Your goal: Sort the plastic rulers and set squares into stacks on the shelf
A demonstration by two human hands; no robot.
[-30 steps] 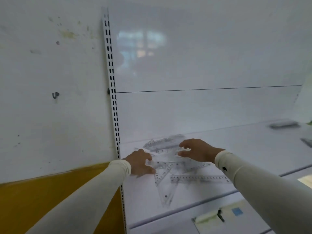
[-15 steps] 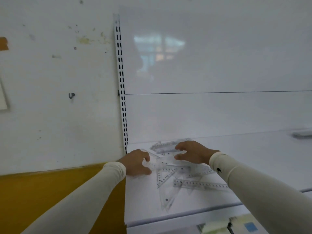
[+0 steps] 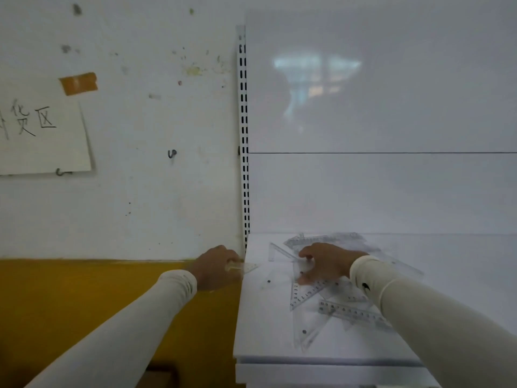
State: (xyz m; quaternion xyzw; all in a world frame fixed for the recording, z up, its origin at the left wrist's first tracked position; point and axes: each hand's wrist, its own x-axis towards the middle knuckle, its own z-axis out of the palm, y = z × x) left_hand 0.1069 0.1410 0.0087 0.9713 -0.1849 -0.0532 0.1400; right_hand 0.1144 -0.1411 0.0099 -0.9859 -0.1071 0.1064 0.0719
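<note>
Head view: at the shelf (image 3: 260, 331) left edge, the left hand (image 3: 216, 268) pinches a small set square (image 3: 246, 266); the right hand (image 3: 326, 261), fingers spread, presses the jumbled rulers (image 3: 347, 310) mid-shelf. Lifting pieces singly should avoid snagging.

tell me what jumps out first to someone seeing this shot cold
Two white-sleeved arms reach to a white shelf, where clear plastic rulers and set squares lie in a loose, overlapping heap. The left hand grips a small set square at the shelf's left edge, while the right hand rests on the heap. On the wall at far left hangs a paper sign with handwritten characters.
</note>
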